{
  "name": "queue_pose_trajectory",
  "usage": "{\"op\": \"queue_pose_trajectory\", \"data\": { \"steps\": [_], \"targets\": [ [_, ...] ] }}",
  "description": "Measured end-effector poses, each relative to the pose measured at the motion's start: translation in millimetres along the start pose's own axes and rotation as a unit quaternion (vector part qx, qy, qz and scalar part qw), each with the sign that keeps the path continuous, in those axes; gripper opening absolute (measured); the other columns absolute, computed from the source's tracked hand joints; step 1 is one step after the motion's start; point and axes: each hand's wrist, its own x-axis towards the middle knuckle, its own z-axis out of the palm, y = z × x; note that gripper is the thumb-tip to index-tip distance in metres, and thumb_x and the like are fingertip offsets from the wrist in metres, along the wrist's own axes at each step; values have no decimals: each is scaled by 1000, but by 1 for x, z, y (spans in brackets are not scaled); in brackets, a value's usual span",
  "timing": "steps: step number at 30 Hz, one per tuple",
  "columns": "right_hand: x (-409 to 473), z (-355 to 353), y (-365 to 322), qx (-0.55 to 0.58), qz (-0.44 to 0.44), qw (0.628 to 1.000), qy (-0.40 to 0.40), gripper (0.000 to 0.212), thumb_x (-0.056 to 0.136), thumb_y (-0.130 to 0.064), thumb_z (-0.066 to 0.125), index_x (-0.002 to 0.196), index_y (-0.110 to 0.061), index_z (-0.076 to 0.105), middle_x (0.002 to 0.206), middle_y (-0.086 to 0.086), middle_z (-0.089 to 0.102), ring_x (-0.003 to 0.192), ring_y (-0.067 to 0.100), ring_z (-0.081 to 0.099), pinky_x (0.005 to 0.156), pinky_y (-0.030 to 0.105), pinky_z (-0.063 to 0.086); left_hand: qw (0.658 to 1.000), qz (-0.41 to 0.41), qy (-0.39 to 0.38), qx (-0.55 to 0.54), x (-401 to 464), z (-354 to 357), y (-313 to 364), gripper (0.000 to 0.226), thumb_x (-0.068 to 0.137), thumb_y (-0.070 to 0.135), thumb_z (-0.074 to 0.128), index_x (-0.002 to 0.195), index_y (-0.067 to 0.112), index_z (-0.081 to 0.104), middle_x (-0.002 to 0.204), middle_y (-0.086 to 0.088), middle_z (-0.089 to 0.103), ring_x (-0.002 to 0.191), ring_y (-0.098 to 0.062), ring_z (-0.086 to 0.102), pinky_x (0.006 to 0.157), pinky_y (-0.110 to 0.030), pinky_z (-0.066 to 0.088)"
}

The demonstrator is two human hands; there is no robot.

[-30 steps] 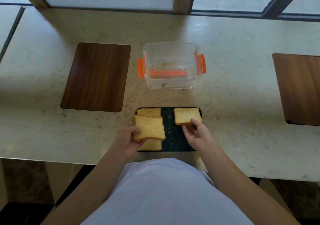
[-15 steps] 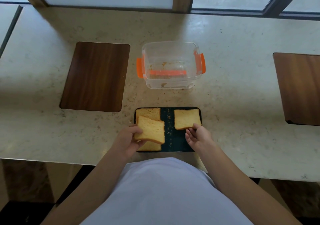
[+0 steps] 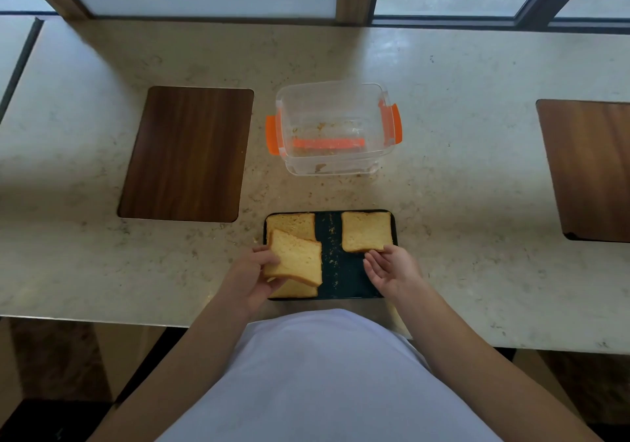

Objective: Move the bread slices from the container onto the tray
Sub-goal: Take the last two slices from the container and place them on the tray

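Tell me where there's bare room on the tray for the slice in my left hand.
Free: the tray corner below the right slice, beside the right hand. Crowded: the left column, where the held slice overlaps two others.

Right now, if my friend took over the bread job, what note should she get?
Left hand: holding one bread slice, tilted above the left half of the tray.
Right hand: open and empty, fingertips at the near edge of the right slice.
On the tray: a far left slice, a near left slice mostly hidden under the held one, and the right slice.
Container: only crumbs left inside.
Done: all bread is out.
Left: lay the held slice down, probably on the tray's bare near right part.
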Motion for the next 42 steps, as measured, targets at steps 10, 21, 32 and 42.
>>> {"op": "queue_pose_trajectory", "data": {
  "steps": [10, 21, 32, 42],
  "targets": [
    [-6, 7, 1, -4, 20, 999, -30, 39, 100, -11, 50, 136, 3, 45, 124, 24, 61, 103, 34, 66, 67, 41, 57, 1000, 5, -3, 11, -2, 4, -1, 33, 81, -15, 52, 101, 11, 50, 122, -22, 55, 111, -40, 57, 63, -40, 59],
    [-5, 0, 7, -62, 4, 997, -44, 37, 96, -13, 55, 130, -1, 52, 115, 17, 68, 100, 30, 69, 70, 38, 59, 999, 0, -28, 19, -4, 12, 0, 38, 84, -16, 59, 117, 1, 51, 124, -26, 59, 107, -37, 65, 67, -34, 62],
    [-13, -34, -15, -169, -107, 976, -88, 18, 92, -18, 64, 105, -10, 73, 96, 5, 80, 93, 21, 75, 82, 35, 56, 874, 150, -37, 460, 2, 87, -21, 43, 87, 5, 69, 119, 21, 46, 111, -3, 61, 95, -15, 63, 68, -24, 53],
    [-7, -58, -14, -372, -196, 906, -53, 23, 94, -20, 56, 112, -19, 71, 108, 6, 72, 103, 21, 66, 93, 42, 55, 831, 64, -60, 549, 7, 94, -49, 52, 93, 14, 63, 142, 7, 47, 110, 2, 58, 103, -20, 60, 90, -39, 55]
  ]
}}
